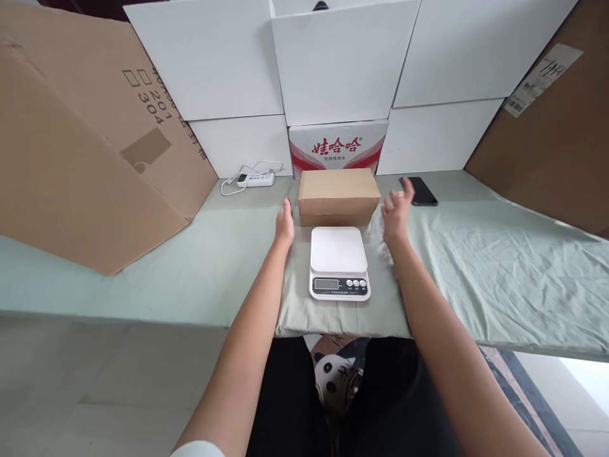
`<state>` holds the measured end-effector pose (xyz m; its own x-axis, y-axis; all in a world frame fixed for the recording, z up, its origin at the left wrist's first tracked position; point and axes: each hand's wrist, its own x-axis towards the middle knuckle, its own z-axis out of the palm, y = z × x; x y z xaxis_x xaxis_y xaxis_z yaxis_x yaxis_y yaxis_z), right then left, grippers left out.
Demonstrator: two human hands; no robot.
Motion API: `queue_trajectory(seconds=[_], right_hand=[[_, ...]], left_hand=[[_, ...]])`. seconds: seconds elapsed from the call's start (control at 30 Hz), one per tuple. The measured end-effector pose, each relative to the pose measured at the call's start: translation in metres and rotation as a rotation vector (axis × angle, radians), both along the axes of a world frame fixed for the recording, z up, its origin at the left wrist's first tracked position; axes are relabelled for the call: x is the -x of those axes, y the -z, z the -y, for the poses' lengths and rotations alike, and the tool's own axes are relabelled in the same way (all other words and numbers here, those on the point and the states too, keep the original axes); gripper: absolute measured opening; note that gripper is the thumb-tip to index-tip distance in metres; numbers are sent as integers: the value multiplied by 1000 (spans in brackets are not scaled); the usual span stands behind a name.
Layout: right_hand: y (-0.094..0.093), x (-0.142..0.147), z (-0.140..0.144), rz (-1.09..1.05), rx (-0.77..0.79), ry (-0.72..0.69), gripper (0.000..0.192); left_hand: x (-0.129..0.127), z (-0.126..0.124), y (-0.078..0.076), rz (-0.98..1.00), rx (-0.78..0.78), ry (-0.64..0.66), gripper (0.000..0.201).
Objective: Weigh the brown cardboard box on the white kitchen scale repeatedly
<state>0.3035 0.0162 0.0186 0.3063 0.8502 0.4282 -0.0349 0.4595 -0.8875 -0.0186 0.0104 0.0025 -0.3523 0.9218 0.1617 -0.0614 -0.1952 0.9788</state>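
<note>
Reaching forward over the cloth-covered table (476, 266), both bare hands are seen from the head camera on either side of a small brown cardboard box (338, 195). The left hand (285, 225) is held edge-on with fingers straight and together, close to the box's left end but not yet touching it; nothing is gripped. The right hand (397, 216) is spread wide, fingers loosely fanned, just off the box's right end, also holding nothing. The box lies flat at the back of the table, directly behind a white kitchen scale (339, 261), whose platform is bare. A black phone (419, 190) lies to the right, a white power strip (255, 179) to the left, and a printed carton (337, 149) stands behind. A clean grasp would probably be helped if both palms were pressed squarely on the short ends, so the box is kept level and clear of the scale's edge.
</note>
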Motion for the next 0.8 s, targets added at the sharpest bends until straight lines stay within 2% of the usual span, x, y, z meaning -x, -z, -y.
queue_trajectory(seconds=[0.03, 0.1, 0.2, 0.3, 0.47, 0.6, 0.7, 0.8], right_hand=[[0, -11, -3, -98, 47, 68, 87], [1, -32, -6, -163, 78, 116, 88], [5, -44, -4, -196, 119, 98, 93], [6, -32, 1, -194, 188, 26, 99], [2, 1, 12, -57, 265, -155, 95], [-1, 16, 21, -34, 225, -258, 99], [-4, 23, 25, -12, 198, -284, 98], [-16, 28, 30, 1, 112, -260, 100]], left_hand=[[6, -1, -2, 11, 1, -32, 95], [15, -2, -5, 16, 0, -55, 101], [18, -2, -7, 6, -3, -39, 104], [7, 0, -5, 13, -15, 5, 100], [-12, 7, -4, -1, -34, 112, 89], [-14, 10, -3, -49, -93, 257, 86], [-13, 11, -5, -65, -99, 257, 85], [-12, 16, -16, -83, -148, 227, 87]])
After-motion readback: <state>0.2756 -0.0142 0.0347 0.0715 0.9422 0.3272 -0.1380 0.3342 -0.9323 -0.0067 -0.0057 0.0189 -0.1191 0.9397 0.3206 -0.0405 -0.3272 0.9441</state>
